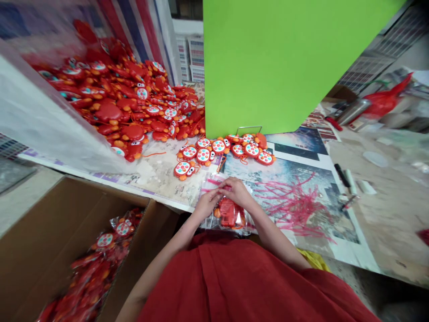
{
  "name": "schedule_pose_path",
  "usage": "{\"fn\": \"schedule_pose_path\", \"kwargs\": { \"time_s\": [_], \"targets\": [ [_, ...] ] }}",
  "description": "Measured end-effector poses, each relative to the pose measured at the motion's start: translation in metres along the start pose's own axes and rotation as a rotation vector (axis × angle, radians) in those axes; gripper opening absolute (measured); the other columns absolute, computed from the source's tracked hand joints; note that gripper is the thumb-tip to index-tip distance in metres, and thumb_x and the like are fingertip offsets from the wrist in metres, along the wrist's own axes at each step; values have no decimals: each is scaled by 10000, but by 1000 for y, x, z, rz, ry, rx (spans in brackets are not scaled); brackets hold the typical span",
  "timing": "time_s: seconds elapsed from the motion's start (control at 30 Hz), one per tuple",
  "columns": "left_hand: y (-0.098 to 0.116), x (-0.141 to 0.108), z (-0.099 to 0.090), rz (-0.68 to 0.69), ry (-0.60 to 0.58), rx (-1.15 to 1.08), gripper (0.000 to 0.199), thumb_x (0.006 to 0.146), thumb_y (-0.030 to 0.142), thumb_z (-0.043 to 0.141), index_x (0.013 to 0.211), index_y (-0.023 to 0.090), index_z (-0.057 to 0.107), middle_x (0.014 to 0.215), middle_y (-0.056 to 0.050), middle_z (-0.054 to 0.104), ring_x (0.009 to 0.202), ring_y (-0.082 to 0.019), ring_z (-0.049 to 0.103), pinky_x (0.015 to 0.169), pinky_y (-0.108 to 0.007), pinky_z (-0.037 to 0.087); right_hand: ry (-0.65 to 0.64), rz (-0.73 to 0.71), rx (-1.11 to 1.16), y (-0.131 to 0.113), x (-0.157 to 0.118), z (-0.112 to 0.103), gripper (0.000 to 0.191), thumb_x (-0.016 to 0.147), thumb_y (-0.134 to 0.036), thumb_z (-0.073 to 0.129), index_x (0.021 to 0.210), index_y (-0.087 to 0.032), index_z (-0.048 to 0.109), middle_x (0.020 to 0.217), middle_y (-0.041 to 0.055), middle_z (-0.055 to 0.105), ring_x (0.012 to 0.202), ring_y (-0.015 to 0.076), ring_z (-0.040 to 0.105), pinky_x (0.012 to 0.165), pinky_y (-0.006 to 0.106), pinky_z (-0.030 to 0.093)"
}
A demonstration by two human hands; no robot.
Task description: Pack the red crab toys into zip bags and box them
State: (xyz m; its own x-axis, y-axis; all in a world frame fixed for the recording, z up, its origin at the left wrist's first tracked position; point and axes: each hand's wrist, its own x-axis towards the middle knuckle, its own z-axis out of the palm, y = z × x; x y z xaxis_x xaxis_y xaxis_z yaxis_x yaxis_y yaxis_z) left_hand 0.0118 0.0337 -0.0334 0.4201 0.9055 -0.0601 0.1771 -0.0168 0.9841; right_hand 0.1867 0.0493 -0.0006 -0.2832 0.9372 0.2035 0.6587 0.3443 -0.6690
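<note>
At the table's front edge lies a clear plastic bag [231, 213] with a red and orange toy inside. My left hand [208, 203] is closed on the upper left part of this bag. From the right, my right hand [237, 191] pinches the bag's top end, its fingers meeting those of the left. The fingers cover part of the toy, and the bag's mouth is hard to make out. Just beyond my hands, several loose red turtle-shaped toys [203, 155] with dotted white faces lie on the table.
A big pile of the same toys [134, 105] spills from a striped woven sack [134, 27] at the left. Bagged toys fill part of a cardboard box [40, 223] below. A green panel [268, 67] stands behind; pink strips [298, 201] lie right, near a black marker [341, 175].
</note>
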Motion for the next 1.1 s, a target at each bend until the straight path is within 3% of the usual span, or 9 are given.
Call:
{"fn": "schedule_pose_path", "kwargs": {
  "time_s": [0.13,0.3,0.43,0.6,0.83,1.1],
  "targets": [
    [4,0,-1,-1,-18,15,425,873,303,502,1256,154,609,1109,-79,711,886,-212,660,803,-323,521,-42,-24,-181,-8,0,-5,91,848,-237,639,908,-211,702,907,64,684,898,224,576,868,376,379],
    [4,1,-2,32,-1,62,391,862,258,513,1225,181,637,1072,-52,722,972,-215,645,897,-325,493,-22,-101,-402,-20,-2,-1,100,849,-223,594,797,-210,679,851,88,640,905,251,518,879,396,354],
    [-1,1,-3,-11,-31,64,395,874,276,499,1235,190,634,1016,-45,734,805,-192,662,799,-325,526,56,-48,-321,-13,-2,6,81,806,-193,586,763,-210,653,818,72,631,862,241,524,833,378,376],
    [-5,0,-1,-39,13,-6,345,868,321,539,1155,201,687,1118,-67,717,1010,-229,654,888,-346,517,181,93,-245,10,-1,-6,87,780,-183,566,731,-196,637,784,73,644,826,241,558,804,371,399],
    [-6,2,1,-15,34,-92,418,855,286,559,1256,176,606,1205,-89,679,1083,-230,636,982,-380,474,34,-10,-115,0,-8,-14,84,804,-218,590,858,-197,651,845,50,663,836,206,583,805,326,410],
    [-10,3,2,-1,50,-90,376,857,264,542,1210,160,620,1199,-96,678,1108,-215,624,1008,-368,453,-14,118,-250,-9,-8,-3,135,743,-290,680,835,-204,632,863,51,627,899,249,561,824,364,356]
  ]
}}
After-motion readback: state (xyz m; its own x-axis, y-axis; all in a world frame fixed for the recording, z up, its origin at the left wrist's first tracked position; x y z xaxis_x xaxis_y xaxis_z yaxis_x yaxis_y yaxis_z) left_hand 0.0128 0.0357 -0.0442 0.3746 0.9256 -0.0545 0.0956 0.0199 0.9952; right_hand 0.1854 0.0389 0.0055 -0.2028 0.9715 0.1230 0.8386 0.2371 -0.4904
